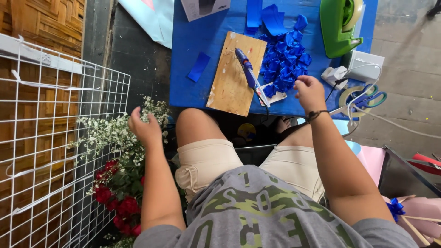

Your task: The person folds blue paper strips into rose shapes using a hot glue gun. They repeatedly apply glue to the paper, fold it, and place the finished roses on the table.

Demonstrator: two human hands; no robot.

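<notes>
I sit before a low blue table [193, 50]. My left hand [144, 128] reaches down to the left into a bunch of small white flowers [110, 135], its fingers curled among the sprigs; whether it grips one I cannot tell. Red roses [121, 206] lie below them. My right hand [310, 92] hovers at the table's front edge beside a pile of folded blue ribbon petals [285, 59], fingers curled in, and what it holds is hidden. A blue glue gun [246, 69] rests on a wooden board [232, 78].
A white wire grid [46, 138] stands at the left. A green tape dispenser [337, 27], a white power adapter [363, 66], a tape roll and blue-handled scissors [367, 97] sit at the table's right. Pink paper [372, 160] and a blue bow [395, 209] lie at the right.
</notes>
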